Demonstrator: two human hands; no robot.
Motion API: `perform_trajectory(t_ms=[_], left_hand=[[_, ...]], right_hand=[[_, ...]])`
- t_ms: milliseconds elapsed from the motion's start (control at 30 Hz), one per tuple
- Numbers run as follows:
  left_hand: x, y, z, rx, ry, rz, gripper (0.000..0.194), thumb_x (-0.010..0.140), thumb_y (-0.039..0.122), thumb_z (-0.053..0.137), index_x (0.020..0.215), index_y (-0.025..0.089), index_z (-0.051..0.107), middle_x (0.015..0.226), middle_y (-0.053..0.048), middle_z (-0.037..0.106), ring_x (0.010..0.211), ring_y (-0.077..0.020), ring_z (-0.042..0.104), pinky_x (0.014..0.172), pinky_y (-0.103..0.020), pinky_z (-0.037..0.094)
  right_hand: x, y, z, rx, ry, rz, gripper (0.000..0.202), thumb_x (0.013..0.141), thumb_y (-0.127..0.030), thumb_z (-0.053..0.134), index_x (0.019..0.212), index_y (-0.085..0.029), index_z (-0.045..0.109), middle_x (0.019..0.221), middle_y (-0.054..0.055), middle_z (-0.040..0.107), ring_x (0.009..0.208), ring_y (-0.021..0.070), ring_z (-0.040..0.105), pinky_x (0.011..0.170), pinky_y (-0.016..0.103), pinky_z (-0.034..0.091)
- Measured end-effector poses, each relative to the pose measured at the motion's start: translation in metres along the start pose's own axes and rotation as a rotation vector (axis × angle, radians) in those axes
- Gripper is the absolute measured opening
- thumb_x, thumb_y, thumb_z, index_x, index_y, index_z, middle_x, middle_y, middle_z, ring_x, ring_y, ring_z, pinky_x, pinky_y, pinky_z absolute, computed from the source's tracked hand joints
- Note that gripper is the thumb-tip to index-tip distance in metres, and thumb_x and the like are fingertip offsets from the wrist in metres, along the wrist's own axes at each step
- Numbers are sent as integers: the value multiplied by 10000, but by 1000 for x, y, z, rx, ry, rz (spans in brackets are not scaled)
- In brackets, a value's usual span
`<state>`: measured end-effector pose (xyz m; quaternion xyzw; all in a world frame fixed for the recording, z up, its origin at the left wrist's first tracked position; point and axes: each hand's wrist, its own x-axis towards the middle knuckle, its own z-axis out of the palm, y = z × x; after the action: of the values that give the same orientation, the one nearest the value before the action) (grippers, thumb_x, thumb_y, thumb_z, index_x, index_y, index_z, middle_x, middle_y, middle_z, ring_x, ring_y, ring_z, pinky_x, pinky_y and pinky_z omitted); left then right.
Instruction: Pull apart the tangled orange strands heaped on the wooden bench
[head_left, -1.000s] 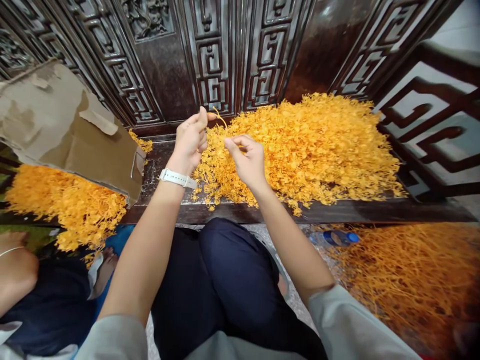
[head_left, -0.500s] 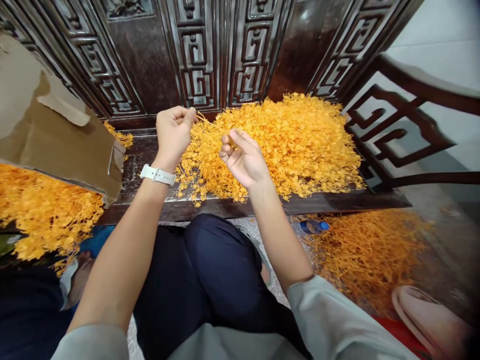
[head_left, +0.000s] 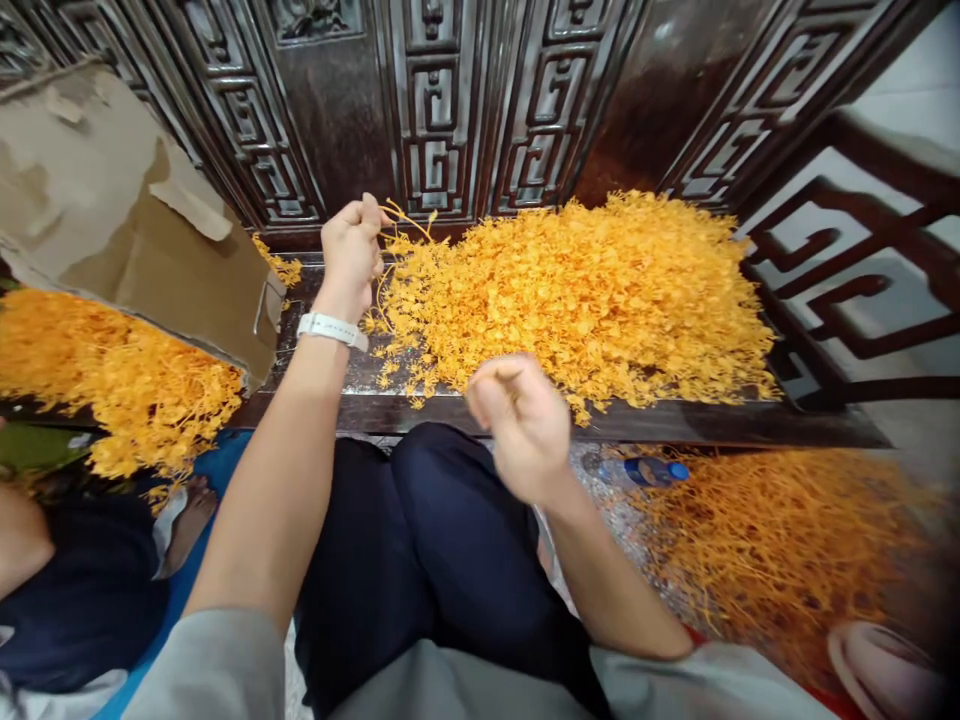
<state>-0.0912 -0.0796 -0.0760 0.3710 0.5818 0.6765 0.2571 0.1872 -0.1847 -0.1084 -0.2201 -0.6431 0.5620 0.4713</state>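
My left hand (head_left: 352,250), with a white band on its wrist, is closed over the left end of the bench. Its thumb and fingers pinch a thin orange artificial flower stem (head_left: 409,217) that reaches out to the right. A large heap of orange artificial flowers (head_left: 600,290) lies on the bench to the right of that hand. My right hand (head_left: 525,425) is closed in front of the heap, above the bench's front edge and near my knee. It is slightly blurred, and anything within its fingers is too hidden to name.
A torn cardboard box (head_left: 202,270) stands on the left part of the dark wooden bench (head_left: 360,378), with more orange flowers below it. On the floor at right are a plastic bottle (head_left: 652,471) and loose orange stems (head_left: 780,530). Another person sits at far left.
My right hand has drawn back toward me, away from the heap, and closed further. My left hand stays pinched on the stem, nearly in place. The view has shifted slightly left.
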Motion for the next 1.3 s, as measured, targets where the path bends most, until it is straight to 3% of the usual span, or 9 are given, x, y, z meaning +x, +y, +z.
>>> perform_trajectory(t_ms=[100,200,333,467,633,800,900,1033,1300], left_hand=[[-15,17,-2,-117,-37,-56,544,918,772,656,825,246,553,522,92,164,467,-97,101,490,-334,100],[-30,38,8,-203,-115,-34,508,911,757,681,813,273,563,498,82,182,437,-109,99,451,-347,110],[-42,50,30,-255,-224,-35,467,949,714,659,796,285,556,477,81,164,417,-117,91,420,-347,123],[-50,39,55,-219,-273,-44,460,965,702,637,796,280,568,467,88,190,394,-107,108,401,-323,128],[-59,23,70,24,-308,49,473,905,661,744,745,229,638,488,53,369,401,-95,271,413,-296,161],[-63,16,72,231,-421,185,494,822,621,832,623,196,677,483,48,356,449,-91,232,484,-291,101],[-64,16,76,235,-354,218,484,910,608,726,638,208,705,453,59,279,451,-107,185,489,-288,99],[-59,14,77,322,-230,323,436,914,453,754,577,198,646,462,25,383,483,-129,272,507,-298,164],[-52,1,83,470,-148,302,391,977,281,647,603,191,578,528,20,475,561,-153,399,601,-309,252]], right_hand=[[59,21,-49,-349,175,-79,473,1041,-702,464,1171,-296,668,1082,90,642,1027,257,660,953,482,553],[117,47,-87,-614,277,-10,878,875,-925,487,1448,-263,554,1497,190,515,1453,406,470,1188,647,408],[147,58,-86,-317,113,50,918,843,-979,434,1494,-337,506,1560,141,536,1402,339,560,1123,543,508],[144,47,-49,125,-33,139,847,809,-962,538,1352,-314,596,1132,92,742,999,239,722,845,409,598],[147,39,-32,330,186,192,610,862,-858,609,968,-258,644,655,-30,510,675,150,597,656,311,509],[149,40,-53,414,329,181,569,853,-826,653,902,-265,573,599,-86,325,556,119,377,561,288,415],[144,40,-64,389,311,170,597,841,-860,630,870,-268,558,591,-104,204,517,117,246,510,299,322],[128,41,-69,290,290,137,577,875,-854,572,869,-276,574,617,-80,240,550,135,295,546,316,356],[69,36,-16,422,179,17,292,922,-555,747,912,-287,631,620,-70,362,548,120,364,568,286,398]])
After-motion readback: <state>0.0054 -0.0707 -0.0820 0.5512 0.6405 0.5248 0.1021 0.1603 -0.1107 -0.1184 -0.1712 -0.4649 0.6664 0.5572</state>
